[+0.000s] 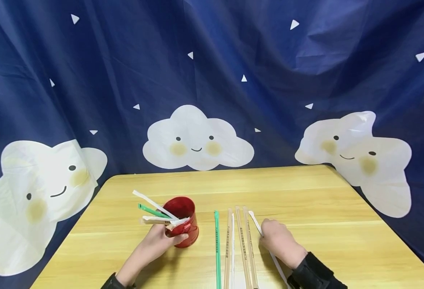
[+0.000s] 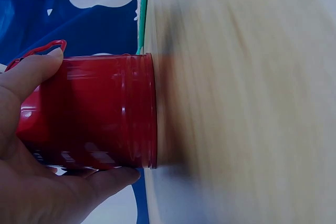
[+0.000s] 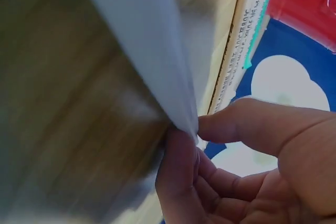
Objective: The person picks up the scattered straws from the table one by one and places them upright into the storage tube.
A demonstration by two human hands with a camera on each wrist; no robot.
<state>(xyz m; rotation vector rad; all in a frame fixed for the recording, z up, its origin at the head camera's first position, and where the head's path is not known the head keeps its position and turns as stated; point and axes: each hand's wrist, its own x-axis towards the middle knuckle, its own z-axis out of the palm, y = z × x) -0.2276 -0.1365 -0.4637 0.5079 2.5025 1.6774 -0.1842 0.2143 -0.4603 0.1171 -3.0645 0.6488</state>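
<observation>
My left hand (image 1: 157,241) grips a small red bucket (image 1: 193,228), thumb and fingers around its wall; the left wrist view shows a red wire loop beside the thumb. Several wrapped straws (image 1: 153,210), white, green and brownish, lie across the bucket's near-left rim and stick out leftward; whether their other ends go inside I cannot tell. Between thumb and fingertips, my right hand (image 1: 280,240) pinches a long white wrapped straw (image 1: 280,268), slanting over the table's right half. In the right wrist view this white straw (image 3: 152,40) looms large and blurred.
Between the hands, wrapped straws lie in a row: a green one (image 1: 217,245), a thin white one (image 1: 233,249) and several tan ones (image 1: 228,245), pointing away from me. Under everything is a pale wooden table (image 1: 270,184). Behind it hangs a dark blue cloud-printed curtain (image 1: 219,48).
</observation>
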